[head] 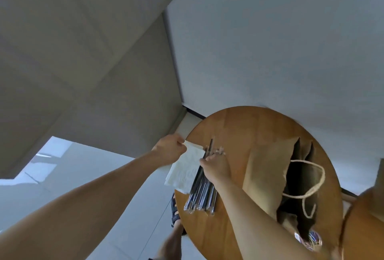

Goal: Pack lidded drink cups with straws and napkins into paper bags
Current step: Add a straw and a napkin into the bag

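Observation:
A round wooden table carries a pile of wrapped dark straws and a stack of white napkins at its left edge. My left hand pinches the top corner of a napkin. My right hand rests on the straws beside the napkins, its fingers curled down onto them; whether it grips one I cannot tell. A brown paper bag with a cord handle stands open to the right. A lidded cup shows at the bag's near end.
A second wooden surface sits at the lower right. A foot in a dark sandal stands on the pale tiled floor left of the table. Walls close in behind the table.

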The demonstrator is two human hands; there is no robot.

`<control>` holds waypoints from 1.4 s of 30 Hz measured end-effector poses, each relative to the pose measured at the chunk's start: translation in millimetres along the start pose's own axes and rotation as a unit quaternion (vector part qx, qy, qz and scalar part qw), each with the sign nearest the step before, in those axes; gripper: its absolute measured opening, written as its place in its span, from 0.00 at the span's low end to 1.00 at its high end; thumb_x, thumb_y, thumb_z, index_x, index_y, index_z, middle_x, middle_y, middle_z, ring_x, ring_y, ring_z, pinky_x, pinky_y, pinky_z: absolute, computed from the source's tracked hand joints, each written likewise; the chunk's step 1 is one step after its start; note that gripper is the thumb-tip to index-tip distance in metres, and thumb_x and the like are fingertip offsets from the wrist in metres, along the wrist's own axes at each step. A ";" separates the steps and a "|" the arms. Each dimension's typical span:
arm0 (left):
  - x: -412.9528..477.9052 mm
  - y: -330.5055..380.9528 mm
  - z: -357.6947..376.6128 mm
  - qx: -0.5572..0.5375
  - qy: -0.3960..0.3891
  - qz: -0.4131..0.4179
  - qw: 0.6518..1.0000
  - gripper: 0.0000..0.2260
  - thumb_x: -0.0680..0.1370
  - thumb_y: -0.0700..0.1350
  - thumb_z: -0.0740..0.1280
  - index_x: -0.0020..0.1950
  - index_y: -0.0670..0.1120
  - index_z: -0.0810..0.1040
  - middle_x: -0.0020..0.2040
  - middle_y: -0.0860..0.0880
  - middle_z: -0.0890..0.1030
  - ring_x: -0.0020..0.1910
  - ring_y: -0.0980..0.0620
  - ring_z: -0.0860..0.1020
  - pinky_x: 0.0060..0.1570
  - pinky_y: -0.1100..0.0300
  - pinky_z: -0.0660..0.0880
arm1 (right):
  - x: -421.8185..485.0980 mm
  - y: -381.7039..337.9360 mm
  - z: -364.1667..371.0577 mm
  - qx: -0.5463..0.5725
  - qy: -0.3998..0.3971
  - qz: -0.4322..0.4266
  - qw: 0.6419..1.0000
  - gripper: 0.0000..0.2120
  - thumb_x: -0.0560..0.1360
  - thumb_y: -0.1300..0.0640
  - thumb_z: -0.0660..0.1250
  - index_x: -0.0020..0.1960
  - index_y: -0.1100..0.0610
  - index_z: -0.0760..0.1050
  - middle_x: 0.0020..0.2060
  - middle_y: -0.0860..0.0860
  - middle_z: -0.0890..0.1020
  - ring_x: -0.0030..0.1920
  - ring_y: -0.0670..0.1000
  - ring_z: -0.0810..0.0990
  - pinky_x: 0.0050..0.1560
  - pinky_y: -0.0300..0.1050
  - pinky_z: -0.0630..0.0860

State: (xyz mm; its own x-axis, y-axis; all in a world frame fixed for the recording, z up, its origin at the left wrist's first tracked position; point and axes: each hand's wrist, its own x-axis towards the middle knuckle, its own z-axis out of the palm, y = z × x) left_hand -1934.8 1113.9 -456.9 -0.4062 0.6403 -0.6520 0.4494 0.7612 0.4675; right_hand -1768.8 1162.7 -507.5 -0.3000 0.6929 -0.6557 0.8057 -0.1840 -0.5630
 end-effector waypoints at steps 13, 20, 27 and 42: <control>48.0 -45.5 25.0 -0.097 -0.011 -0.019 0.995 0.09 0.78 0.41 0.64 0.57 0.48 0.78 0.47 0.57 0.76 0.39 0.61 0.74 0.27 0.79 0.67 | 72.8 28.9 57.5 -0.086 0.029 0.076 0.993 0.21 0.75 0.47 0.66 0.29 0.55 0.65 0.21 0.47 0.69 0.19 0.47 0.67 0.21 0.36 0.57; 45.2 -46.1 26.0 -0.100 -0.024 -0.029 0.994 0.10 0.78 0.43 0.63 0.58 0.51 0.77 0.50 0.56 0.77 0.39 0.60 0.75 0.31 0.74 0.70 | 70.7 30.3 50.7 -0.071 0.023 0.049 0.996 0.18 0.75 0.55 0.65 0.28 0.55 0.66 0.22 0.50 0.70 0.22 0.49 0.68 0.25 0.38 0.61; 37.5 -45.3 31.4 -0.145 -0.018 -0.034 0.989 0.18 0.78 0.49 0.67 0.67 0.49 0.74 0.61 0.54 0.77 0.57 0.55 0.75 0.55 0.63 0.71 | 35.9 21.6 30.2 0.241 0.019 0.030 0.970 0.15 0.70 0.64 0.69 0.31 0.56 0.65 0.26 0.51 0.70 0.31 0.50 0.69 0.35 0.46 0.66; 21.2 -34.6 52.7 -0.290 -0.056 -0.088 0.951 0.05 0.78 0.46 0.68 0.52 0.47 0.80 0.49 0.48 0.84 0.47 0.47 0.82 0.51 0.51 0.80 | 24.8 99.6 37.9 0.019 0.126 0.118 0.985 0.10 0.76 0.53 0.69 0.56 0.54 0.76 0.45 0.48 0.82 0.46 0.50 0.81 0.44 0.44 0.77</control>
State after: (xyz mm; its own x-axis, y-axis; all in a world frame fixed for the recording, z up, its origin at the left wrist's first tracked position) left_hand -1917.1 1095.8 -518.4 -0.3330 0.5080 -0.7944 -0.1454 0.8048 0.5755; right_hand -1715.4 1135.2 -598.9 0.0331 0.7780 -0.6274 0.8165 -0.3831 -0.4320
